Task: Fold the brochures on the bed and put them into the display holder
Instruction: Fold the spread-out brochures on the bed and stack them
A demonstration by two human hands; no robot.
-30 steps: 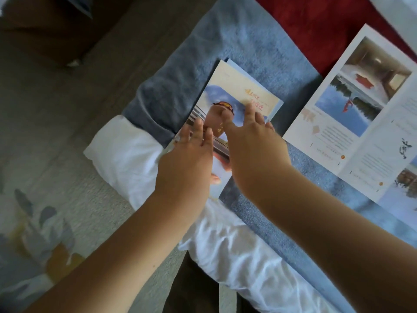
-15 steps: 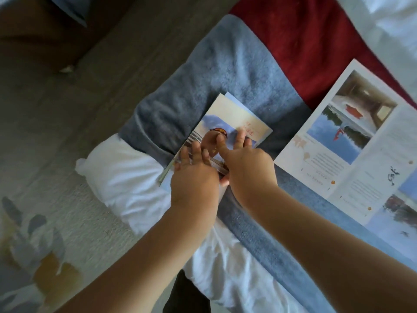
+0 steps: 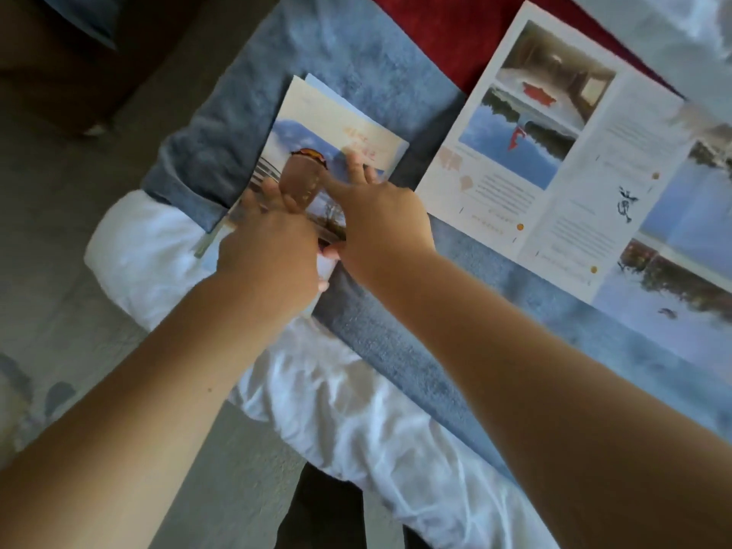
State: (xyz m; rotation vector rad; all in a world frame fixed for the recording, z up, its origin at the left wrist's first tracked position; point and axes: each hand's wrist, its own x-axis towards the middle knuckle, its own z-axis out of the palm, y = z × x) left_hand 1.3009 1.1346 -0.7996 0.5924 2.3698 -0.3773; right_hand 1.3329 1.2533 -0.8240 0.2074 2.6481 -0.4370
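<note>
Folded brochure (image 3: 336, 120) flat on blue blanket (image 3: 348, 45) at bed edge. Left hand (image 3: 269, 251) and right hand (image 3: 380, 219) pressing it, fingers flat, grasping nothing. Step, likely: creasing fold. Next: lift, find holder, not in view. Unfolded brochure (image 3: 554, 160) just beside waits.

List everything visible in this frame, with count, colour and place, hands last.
folded brochure: 1, cream and blue cover, on the blue blanket, under both hands
open brochure: 1, white with photos, flat on the bed, right of the folded one
blue blanket: 1, grey-blue, across the bed's foot
red blanket: 1, dark red, top centre
white sheet: 1, white, bed edge
floor: grey, patterned rug at lower left
display holder: none in view
hands: left hand and right hand, both pressing on the folded brochure
</note>
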